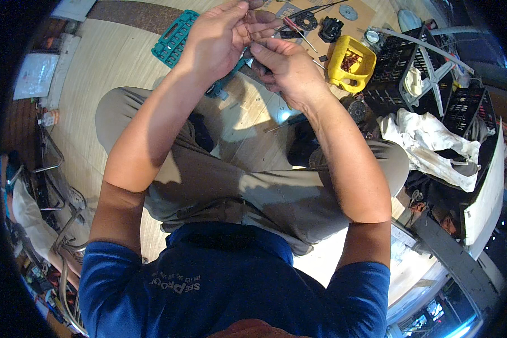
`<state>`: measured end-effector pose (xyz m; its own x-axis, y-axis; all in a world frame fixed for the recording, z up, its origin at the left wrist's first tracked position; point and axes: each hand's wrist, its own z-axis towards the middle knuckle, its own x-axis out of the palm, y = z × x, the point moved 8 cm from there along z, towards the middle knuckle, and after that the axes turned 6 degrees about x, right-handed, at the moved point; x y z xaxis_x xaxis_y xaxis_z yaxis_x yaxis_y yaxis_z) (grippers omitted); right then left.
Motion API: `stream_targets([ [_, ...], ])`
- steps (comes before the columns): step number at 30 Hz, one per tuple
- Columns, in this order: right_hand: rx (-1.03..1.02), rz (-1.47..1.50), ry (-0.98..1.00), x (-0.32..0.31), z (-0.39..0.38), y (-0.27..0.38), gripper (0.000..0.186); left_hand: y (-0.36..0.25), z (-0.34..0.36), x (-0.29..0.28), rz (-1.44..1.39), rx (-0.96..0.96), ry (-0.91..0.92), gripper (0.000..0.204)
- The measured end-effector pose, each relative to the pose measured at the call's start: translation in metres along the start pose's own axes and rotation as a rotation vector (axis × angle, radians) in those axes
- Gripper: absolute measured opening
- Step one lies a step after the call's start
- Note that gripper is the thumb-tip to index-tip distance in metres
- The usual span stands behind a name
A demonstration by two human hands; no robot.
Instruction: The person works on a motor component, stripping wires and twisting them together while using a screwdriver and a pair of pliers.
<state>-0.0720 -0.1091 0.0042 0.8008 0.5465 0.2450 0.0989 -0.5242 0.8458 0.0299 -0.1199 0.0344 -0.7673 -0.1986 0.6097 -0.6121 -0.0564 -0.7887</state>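
Observation:
My left hand [222, 39] is raised at the top of the view, fingers curled around something small and thin that I cannot make out clearly. Just to its right, my right hand [287, 70] is closed, thumb against its darkened fingers, on a small item mostly hidden by them. The two hands nearly meet. Beyond and below them on the floor lie a teal socket-set case [170, 40], a red-handled screwdriver [293, 25] and some small loose pieces. Cardboard [355, 19] behind them bears a round black part [305, 21] and a black housing [330, 29].
A yellow cut-open container [360, 73] stands right of my hands, beside black crates [388, 73] and white cloth [411, 141]. My crossed legs [242, 186] are below. Metal tubing [50, 163] and clutter line the left; a pale panel [484, 197] and grey beam [456, 265] are at right.

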Motion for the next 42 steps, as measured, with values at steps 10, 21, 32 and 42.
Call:
stream_targets([
  [10, 0.155, -0.181, 0.205, -0.017, 0.003, 0.005, 0.013, -0.014, -0.001, 0.001, -0.086, -0.254, 0.385, 0.024],
  [21, 0.158, -0.047, 0.067, -0.038, 0.004, 0.011, 0.017, 0.0, -0.012, 0.002, 1.253, 0.211, 0.358, 0.027],
  [32, -0.047, 0.071, 0.039, -0.017, 0.002, 0.013, 0.013, 0.002, -0.001, -0.011, 1.162, 0.234, -0.003, 0.029],
  [42, 0.007, -0.134, 0.067, -0.013, 0.007, 0.009, 0.013, -0.006, 0.004, -0.004, -0.068, 0.006, 0.142, 0.021],
])
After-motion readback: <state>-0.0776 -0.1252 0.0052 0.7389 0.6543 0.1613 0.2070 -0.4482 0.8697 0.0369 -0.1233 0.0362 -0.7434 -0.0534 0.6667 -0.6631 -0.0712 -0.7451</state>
